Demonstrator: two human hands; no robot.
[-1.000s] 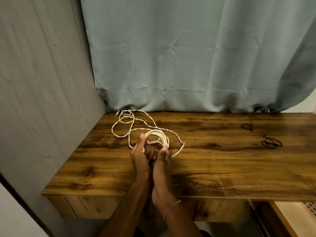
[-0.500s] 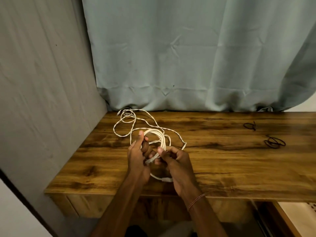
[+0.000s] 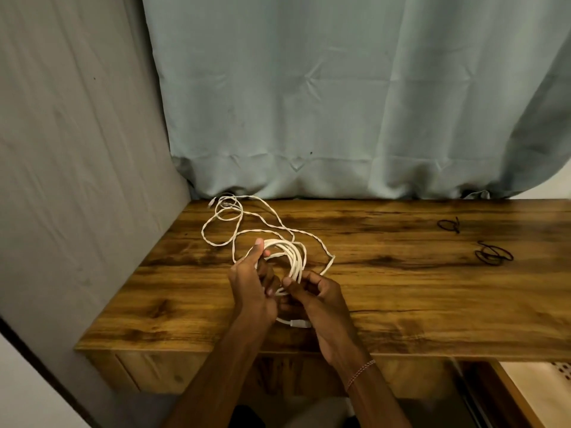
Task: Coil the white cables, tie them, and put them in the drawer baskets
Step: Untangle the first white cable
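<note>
Behind the bench's (image 3: 417,304) front edge, toward its left end, grips the coil (image 3: 292,253) of white cable with the left hand (image 3: 251,288), thumb on top, and pinches a strand at the coil's near side with the right hand (image 3: 318,299), a plug end (image 3: 298,323) poking out beneath. Reads as the coiling step, unfinished, given loose loops (image 3: 227,206) trailing to the back-left corner. Calls next for drawing that slack in turn by turn, then fetching a black tie (image 3: 486,257) lying well apart toward the right end.
</note>
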